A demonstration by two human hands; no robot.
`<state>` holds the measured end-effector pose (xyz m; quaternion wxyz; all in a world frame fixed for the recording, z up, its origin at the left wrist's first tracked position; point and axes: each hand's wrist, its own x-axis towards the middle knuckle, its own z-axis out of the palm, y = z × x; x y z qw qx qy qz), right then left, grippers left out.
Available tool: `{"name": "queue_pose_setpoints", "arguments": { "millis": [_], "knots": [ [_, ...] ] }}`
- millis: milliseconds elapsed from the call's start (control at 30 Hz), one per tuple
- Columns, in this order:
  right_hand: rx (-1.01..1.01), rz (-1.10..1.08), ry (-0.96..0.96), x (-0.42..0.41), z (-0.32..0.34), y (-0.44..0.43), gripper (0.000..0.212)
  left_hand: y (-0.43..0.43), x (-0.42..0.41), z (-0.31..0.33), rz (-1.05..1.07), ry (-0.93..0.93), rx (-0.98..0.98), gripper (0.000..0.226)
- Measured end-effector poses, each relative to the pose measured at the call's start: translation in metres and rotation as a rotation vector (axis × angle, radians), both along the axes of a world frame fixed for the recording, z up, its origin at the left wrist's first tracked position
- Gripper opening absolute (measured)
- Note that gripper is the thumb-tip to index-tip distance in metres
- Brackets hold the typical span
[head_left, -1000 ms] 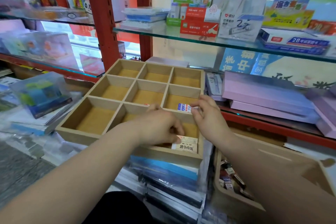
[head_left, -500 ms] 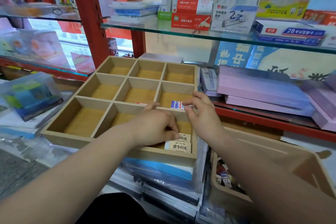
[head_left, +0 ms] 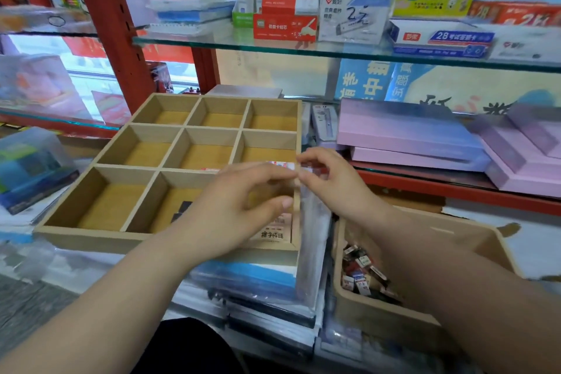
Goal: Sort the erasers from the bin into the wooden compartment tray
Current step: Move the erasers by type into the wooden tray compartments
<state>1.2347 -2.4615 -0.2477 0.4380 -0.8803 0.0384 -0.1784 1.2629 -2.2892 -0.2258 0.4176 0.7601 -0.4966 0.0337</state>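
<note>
Two bare forearms reach forward from the bottom edge. At the lower right, partly under the right forearm, a tan bin (head_left: 379,308) holds a jumble of small wrapped erasers (head_left: 361,279). To its left is a stack of plastic-wrapped books (head_left: 252,282), and the wooden compartment tray (head_left: 91,237) rests on top of that stack.

The tray's near right compartment holds beige-labelled erasers (head_left: 274,232), and the near middle one holds dark erasers (head_left: 182,210). Both hands hover over the near right compartment. The right hand (head_left: 331,185) has its fingers curled, pinching a small eraser in a red, white and blue sleeve (head_left: 282,165) above the divider at the back of that compartment. The left hand (head_left: 239,206) is loosely curled, with its fingertips right at the eraser. Blur hides whether it also grips.

Beyond the tray, pink flat boxes (head_left: 409,130) lie to the right. Above, a glass shelf (head_left: 303,51) carries boxed stationery.
</note>
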Motion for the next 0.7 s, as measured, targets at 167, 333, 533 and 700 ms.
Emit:
{"name": "queue_pose_setpoints", "arguments": {
  "millis": [167,333,533,700],
  "knots": [
    [-0.009,-0.069,0.071,-0.045,-0.002,-0.057,0.022,-0.049,-0.059,-0.008,-0.159,0.104,-0.148,0.015],
    [0.182,-0.224,0.407,-0.096,-0.051,-0.118,0.023,-0.106,-0.086,-0.096,-0.159,0.063,0.111,0.022],
    [0.290,-0.216,0.880,-0.114,-0.117,-0.187,0.035,-0.128,-0.058,-0.173,0.160,-0.127,0.675,0.070],
    [0.429,-0.025,1.104,-0.089,-0.165,-0.219,0.050,-0.140,-0.051,-0.201,0.156,-0.079,0.743,0.117]
  ]
}}
